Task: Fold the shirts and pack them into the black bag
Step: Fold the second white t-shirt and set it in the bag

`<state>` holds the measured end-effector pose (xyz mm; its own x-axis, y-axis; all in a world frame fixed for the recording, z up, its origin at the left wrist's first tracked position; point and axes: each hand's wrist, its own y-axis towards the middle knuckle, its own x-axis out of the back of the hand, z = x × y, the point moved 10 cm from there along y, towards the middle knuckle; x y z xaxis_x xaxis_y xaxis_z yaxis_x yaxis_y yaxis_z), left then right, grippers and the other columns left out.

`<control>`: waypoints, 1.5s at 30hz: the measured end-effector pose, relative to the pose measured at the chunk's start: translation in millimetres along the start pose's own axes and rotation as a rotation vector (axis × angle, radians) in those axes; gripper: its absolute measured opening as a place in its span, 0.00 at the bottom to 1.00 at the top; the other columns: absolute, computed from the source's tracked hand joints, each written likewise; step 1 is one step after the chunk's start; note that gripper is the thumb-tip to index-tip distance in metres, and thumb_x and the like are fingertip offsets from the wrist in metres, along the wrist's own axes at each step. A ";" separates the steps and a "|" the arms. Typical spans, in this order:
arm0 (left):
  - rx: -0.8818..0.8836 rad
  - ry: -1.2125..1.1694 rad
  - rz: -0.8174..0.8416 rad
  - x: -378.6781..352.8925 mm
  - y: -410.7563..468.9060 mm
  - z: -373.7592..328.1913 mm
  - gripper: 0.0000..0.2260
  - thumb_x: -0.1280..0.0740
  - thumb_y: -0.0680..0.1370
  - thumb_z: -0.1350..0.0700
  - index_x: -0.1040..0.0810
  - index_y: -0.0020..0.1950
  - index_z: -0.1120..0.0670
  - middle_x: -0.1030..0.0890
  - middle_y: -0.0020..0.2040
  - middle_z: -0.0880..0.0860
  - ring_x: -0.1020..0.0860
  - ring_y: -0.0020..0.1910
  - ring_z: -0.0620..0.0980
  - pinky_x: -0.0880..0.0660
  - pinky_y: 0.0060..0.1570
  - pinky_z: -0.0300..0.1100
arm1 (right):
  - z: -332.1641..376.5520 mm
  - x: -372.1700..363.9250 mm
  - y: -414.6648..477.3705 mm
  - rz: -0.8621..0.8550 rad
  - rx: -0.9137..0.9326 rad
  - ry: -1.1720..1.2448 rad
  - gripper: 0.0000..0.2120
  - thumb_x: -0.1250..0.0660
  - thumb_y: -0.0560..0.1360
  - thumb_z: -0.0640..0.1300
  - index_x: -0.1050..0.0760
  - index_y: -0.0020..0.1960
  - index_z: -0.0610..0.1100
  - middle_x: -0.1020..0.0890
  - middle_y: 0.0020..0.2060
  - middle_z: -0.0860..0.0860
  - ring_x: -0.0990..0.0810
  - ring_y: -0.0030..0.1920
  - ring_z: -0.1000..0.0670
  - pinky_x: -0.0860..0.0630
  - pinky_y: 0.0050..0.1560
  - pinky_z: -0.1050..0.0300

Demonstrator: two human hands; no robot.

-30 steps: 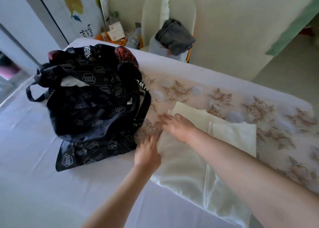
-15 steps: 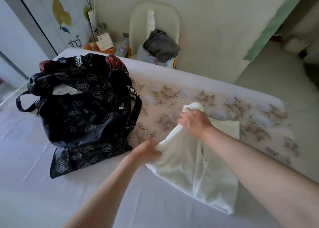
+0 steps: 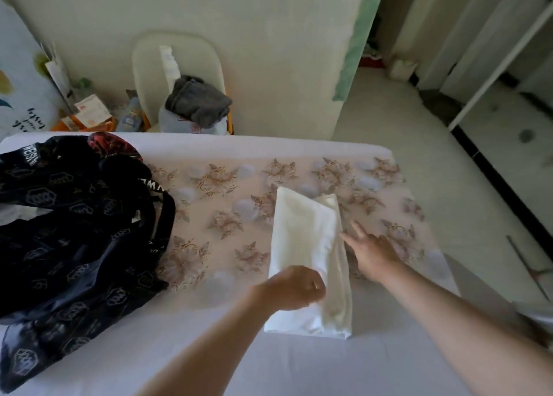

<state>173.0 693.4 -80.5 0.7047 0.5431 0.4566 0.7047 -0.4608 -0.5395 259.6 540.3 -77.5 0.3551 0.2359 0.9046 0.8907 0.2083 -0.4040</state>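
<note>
Left grip (image 3: 294,288) curled in a loose fist; right grip (image 3: 374,253) flat, fingers spread; both bare forearms extended

Black bag (image 3: 74,231), well left of left grip (image 3: 291,288): cut off by frame edge. Pale item (image 3: 18,214) inside it unidentifiable. Left grip covers shirt (image 3: 305,231) corner beneath; pinching or resting, can't tell.

Looking down at a white shirt (image 3: 305,240) folded into a long narrow strip, lying across the floral cloth (image 3: 227,204) and onto the plain white sheet (image 3: 299,365). Left hand (image 3: 294,288) curled on the fabric near the close end, gripping it. Right hand (image 3: 374,252) low beside the strip, fingers straight, touching its right edge. Black bag (image 3: 74,231) slumped well off to the left, something white showing inside. Behind the bed, a chair (image 3: 203,57) with a grey garment (image 3: 197,102) piled on it.
</note>
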 end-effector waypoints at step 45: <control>-0.043 -0.013 -0.745 72.4 -43.2 41.9 0.07 0.39 0.82 0.52 0.25 0.59 0.48 0.19 0.41 0.53 0.23 0.39 0.54 0.31 0.34 0.43 | 31.0 13.8 -49.2 0.007 -0.029 0.672 0.07 0.33 0.67 0.44 0.26 0.45 0.49 0.20 0.38 0.55 0.21 0.41 0.48 0.32 0.34 0.58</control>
<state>190.1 782.0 -53.8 0.0388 0.7304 0.6820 0.9981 0.0050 -0.0622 211.9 562.7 -49.4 0.4521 -0.4071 0.7936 0.8916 0.1815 -0.4149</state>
